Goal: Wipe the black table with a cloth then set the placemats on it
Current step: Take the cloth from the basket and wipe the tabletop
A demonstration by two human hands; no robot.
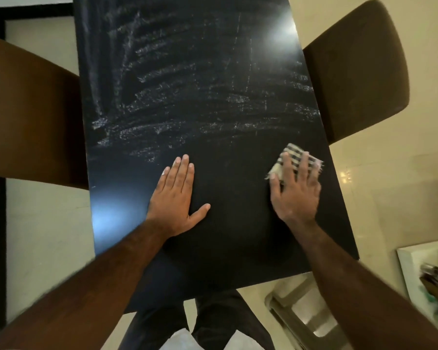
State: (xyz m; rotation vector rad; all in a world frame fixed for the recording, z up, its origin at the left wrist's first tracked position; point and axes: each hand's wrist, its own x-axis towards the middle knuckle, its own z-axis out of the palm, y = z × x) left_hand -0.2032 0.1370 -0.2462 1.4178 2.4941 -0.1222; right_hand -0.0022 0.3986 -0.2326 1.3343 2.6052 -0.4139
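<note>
The black table (200, 72) runs away from me, smeared with white streaks across its middle and far part. My left hand (175, 198) lies flat on the near, darker part of the top, fingers straight and together. My right hand (295, 190) presses with spread, straight fingers on a folded black-and-white checked cloth (291, 152) near the table's right edge. The cloth shows between and beyond the fingers. No placemats are in view.
A brown chair (31, 117) stands at the table's left side and another brown chair (359, 72) at its right. A pale plastic stool (304, 317) sits on the floor at the near right, beside a white surface (425, 274) holding blurred items.
</note>
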